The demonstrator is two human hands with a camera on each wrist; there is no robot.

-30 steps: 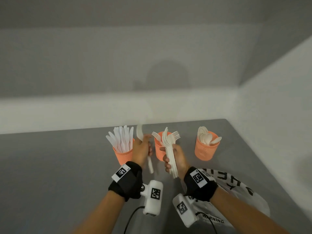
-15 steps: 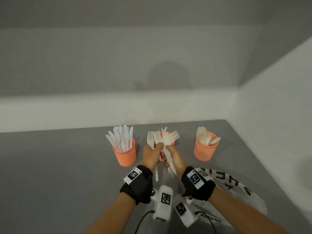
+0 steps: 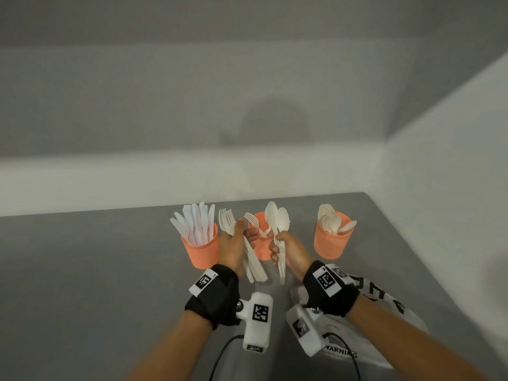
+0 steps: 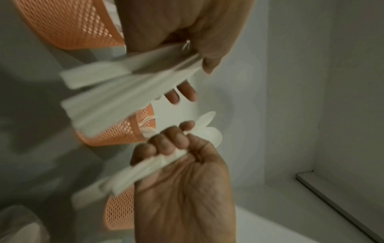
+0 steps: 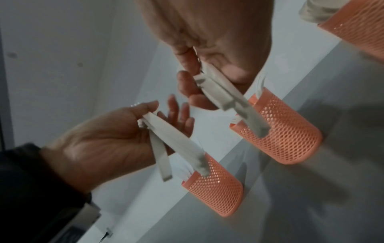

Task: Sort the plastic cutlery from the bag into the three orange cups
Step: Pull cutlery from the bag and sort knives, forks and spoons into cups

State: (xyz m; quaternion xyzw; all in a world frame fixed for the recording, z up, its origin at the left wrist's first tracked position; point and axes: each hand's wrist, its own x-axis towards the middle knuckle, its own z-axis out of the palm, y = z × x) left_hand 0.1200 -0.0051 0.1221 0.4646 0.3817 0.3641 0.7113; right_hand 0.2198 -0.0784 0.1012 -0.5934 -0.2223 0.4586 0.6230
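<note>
3 orange mesh cups stand in a row on the grey table (image 3: 82, 270). The left cup (image 3: 200, 250) holds upright white knives (image 3: 195, 222). The middle cup (image 3: 261, 243), partly hidden behind the hands, shows at least 1 fork (image 3: 251, 218) at its rim. The right cup (image 3: 331, 242) holds spoons (image 3: 332, 222), bowls up. The bag (image 3: 384, 312), white with black print, lies flat on the table under the right forearm.

The left hand (image 3: 232, 243) is raised between the left and middle cups; thumb and palm clamp several forks (image 3: 226, 221), tines up, handles fanning downward, while the fingers (image 5: 180, 113) stand nearly straight. The right hand (image 3: 288, 250), just in front of the middle cup, has its fingers (image 4: 166, 144) curled tightly round 2 spoons (image 3: 277, 218) held bowls up; whether the fist holds more handles cannot be told. The hands are close together but apart.
</note>
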